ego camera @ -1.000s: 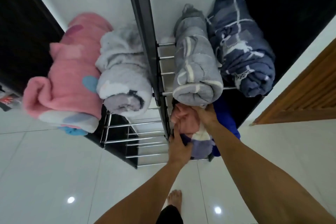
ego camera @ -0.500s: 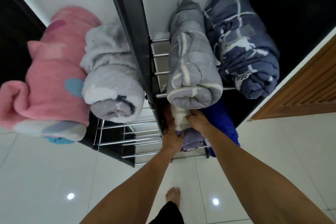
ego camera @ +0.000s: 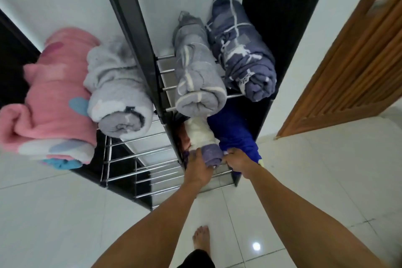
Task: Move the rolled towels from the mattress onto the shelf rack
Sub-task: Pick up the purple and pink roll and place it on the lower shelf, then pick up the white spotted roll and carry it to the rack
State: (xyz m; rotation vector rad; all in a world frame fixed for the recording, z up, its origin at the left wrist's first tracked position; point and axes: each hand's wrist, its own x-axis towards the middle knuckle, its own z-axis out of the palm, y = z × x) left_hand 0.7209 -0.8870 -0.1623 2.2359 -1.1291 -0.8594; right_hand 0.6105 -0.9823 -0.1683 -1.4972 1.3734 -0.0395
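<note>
Four rolled towels sit on the upper tier of the shelf rack: pink towel far left, pale grey towel beside it and touching, then across the black centre post a grey striped towel and a navy patterned towel, these two side by side and touching. Lower tier, right bay: two more rolls for sure, a white-and-purple towel and a deep blue towel just right of it. Something pinkish sits left of the white-and-purple roll, maybe a third towel, too shadowed to tell. Lower tier, left bay: bare metal rods, with one light blue bit poking out under the pink roll.

Two hands are in view, both bare-armed, both at the lower right bay. Left hand is on the front end of the white-and-purple towel, fingers curled over its purple end, thumb side against the roll. Right hand is at the gap between that roll and the deep blue one, fingers bent and tucked in; whether they pinch fabric is hidden.

One bare foot on the white tiled floor. One wooden door at right.
</note>
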